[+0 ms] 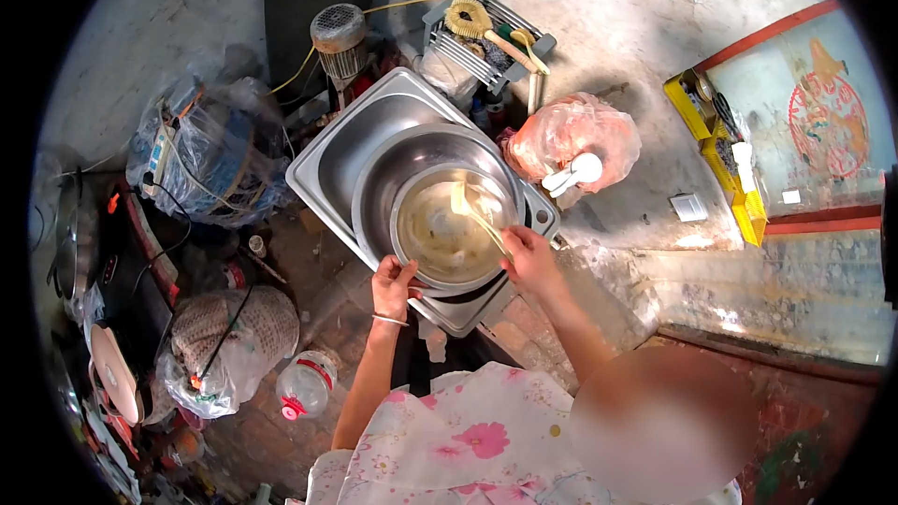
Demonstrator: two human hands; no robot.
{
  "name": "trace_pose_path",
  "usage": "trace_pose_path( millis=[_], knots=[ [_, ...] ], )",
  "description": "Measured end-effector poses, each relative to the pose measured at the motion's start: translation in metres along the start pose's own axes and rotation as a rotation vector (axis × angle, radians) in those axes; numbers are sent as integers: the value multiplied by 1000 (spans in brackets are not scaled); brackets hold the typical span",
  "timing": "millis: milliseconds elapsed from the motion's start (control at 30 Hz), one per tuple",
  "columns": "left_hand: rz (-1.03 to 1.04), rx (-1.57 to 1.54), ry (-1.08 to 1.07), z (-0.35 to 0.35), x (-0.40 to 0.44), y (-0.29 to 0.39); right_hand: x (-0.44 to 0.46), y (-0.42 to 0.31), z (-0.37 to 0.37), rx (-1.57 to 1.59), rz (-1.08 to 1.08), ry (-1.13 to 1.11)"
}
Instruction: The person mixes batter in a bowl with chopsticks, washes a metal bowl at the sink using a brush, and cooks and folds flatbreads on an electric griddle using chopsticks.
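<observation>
My left hand [393, 287] is closed on the near-left rim of a smaller metal basin [404, 248], its thumb over the edge. A little cloudy, yellowish liquid covers the bottom of this basin. It sits inside a larger steel basin [374, 189], which rests in a stainless steel sink [329, 145]. Over the right side of the smaller basin, my right hand [528, 260] is closed on thin pale sticks [486, 227] that look like chopsticks. At their far end is a pale yellow piece [458, 198]; I cannot tell whether it is gripped or part of the tool.
A grey rack [435, 26] with a scrub brush [468, 17] stands behind the sink. Right of it sits a reddish plastic bag [585, 131] with a white ladle-like handle on top. A motor [340, 33], bagged items [220, 154] and a plastic bottle [306, 383] are to the left.
</observation>
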State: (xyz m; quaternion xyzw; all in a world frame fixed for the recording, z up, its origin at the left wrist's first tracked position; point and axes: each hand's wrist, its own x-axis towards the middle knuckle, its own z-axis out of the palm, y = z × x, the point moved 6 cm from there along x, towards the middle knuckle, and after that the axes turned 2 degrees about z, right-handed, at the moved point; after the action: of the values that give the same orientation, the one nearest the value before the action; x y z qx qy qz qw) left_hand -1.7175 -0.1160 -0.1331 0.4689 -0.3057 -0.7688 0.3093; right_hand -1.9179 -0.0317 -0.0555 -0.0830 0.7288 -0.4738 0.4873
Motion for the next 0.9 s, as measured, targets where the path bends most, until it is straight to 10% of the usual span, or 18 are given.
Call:
trace_pose_path(
  millis=[133,267,333,667,900],
  knots=[
    [-8,-6,-49,8,1,-10,-2,8,43,252,254,-116],
    [-31,-23,-15,8,2,-9,-3,6,56,-185,-67,-226],
    [-21,-27,-19,0,6,-12,-24,-27,58,-743,-835,-266],
    [39,20,-52,-2,12,-9,9,-13,63,-534,-474,-24],
    [107,41,26,-19,9,-3,-20,-41,40,-1163,-609,-165]
  ],
)
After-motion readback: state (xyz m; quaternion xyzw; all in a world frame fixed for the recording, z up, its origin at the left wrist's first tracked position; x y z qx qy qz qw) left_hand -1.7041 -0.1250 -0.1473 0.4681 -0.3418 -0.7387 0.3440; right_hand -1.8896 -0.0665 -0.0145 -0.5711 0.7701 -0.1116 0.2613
